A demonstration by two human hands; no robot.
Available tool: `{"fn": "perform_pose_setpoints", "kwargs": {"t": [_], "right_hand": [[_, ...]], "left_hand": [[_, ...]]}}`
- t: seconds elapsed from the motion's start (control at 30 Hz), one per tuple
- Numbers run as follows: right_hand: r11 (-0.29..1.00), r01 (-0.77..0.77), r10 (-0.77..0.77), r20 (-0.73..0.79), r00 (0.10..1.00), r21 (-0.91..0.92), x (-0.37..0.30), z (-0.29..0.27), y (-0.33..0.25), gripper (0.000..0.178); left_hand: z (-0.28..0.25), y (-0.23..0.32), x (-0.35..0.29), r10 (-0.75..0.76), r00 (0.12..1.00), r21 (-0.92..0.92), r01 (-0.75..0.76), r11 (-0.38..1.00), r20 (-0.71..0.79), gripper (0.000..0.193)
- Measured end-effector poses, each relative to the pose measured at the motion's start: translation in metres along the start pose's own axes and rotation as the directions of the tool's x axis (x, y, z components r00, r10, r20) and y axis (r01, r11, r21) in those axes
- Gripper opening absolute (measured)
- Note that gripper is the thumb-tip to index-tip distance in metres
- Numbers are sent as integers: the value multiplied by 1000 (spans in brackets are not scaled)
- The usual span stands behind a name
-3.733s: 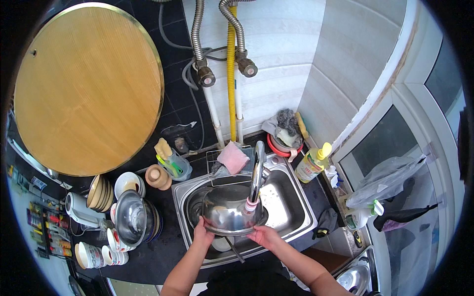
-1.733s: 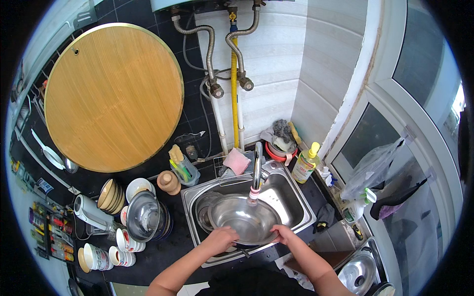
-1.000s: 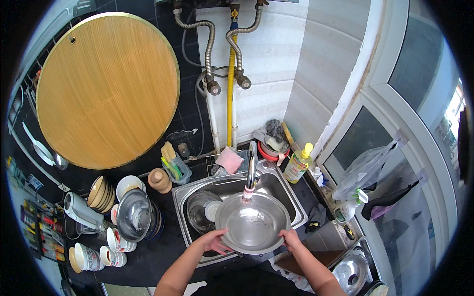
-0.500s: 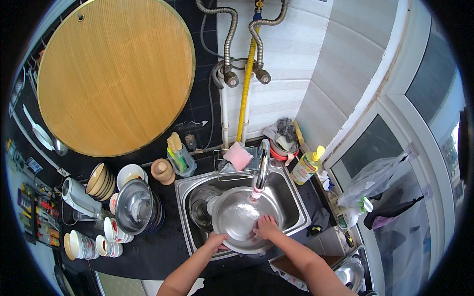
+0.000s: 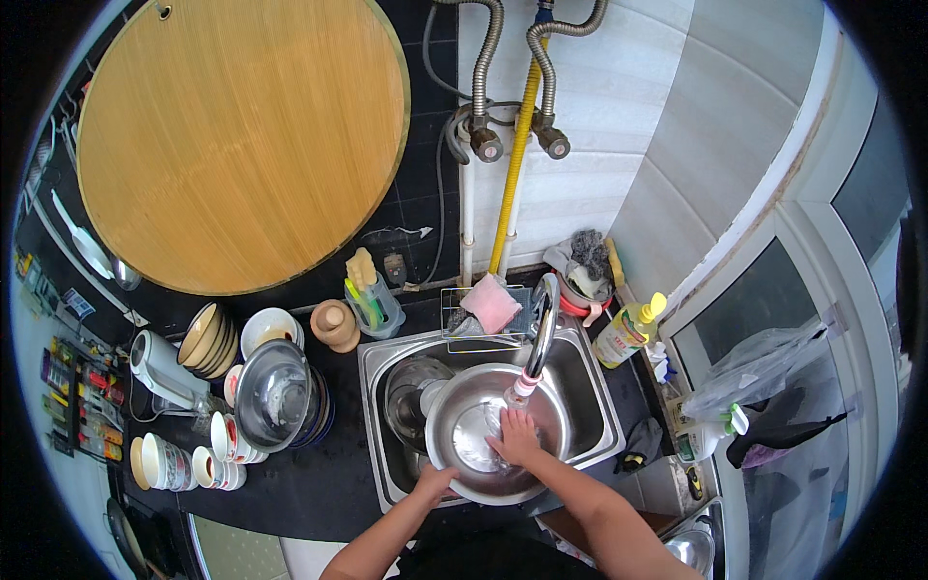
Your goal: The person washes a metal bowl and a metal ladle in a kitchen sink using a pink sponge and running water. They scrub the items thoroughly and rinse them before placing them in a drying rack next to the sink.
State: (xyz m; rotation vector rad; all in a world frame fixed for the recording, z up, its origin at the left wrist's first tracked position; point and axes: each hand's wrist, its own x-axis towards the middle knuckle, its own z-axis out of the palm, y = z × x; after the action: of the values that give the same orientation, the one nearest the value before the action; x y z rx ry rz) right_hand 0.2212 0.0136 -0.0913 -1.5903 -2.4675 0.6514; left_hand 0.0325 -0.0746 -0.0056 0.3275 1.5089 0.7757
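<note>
Over the near part of the sink (image 5: 585, 401), your round steel basin (image 5: 471, 425) lies face up, with no long axis, its bowl under the faucet (image 5: 547, 333). It lies directly below your right hand (image 5: 516, 438), the one nearer its middle: forearm slanting in from lower right, palm down, fingers slightly spread on the inside. Your left hand (image 5: 437, 480) pinches the near-left rim, its underside fingers hidden.

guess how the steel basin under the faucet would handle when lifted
The steel basin is probably stiff, since it is metal and looks evenly round. It may be slippery: the smooth inside looks wet under the faucet. Its thin-looking wall hints at light weight for its size.
</note>
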Motion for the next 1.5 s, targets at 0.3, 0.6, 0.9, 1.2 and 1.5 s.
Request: {"fn": "perform_pose_setpoints", "kwargs": {"t": [0.3, 0.6, 0.9, 1.2, 1.5], "right_hand": [[928, 237, -368, 619, 694, 286, -21, -18, -37, 66], [921, 371, -371, -26, 928, 121, 28, -8, -51, 64], [925, 358, -264, 460, 848, -129, -7, -28, -1, 64], [980, 195, -188, 151, 970, -35, 0, 16, -14, 67], [940, -302, 319, -101, 942, 157, 7, -5, -1, 100]], "left_hand": [[-6, -5, 3, 107, 994, -28, -108, 994, -31, 44], [26, 24, -24, 1, 998, 18, -2, 1000, 56, 37], [9, 10, -11, 457, 883, 164, -438, 884, -109, 73], [23, 10, -7, 445, 868, 264, -386, 884, -219, 83], [28, 11, -8, 380, 879, 129, -358, 925, -289, 84]]}}
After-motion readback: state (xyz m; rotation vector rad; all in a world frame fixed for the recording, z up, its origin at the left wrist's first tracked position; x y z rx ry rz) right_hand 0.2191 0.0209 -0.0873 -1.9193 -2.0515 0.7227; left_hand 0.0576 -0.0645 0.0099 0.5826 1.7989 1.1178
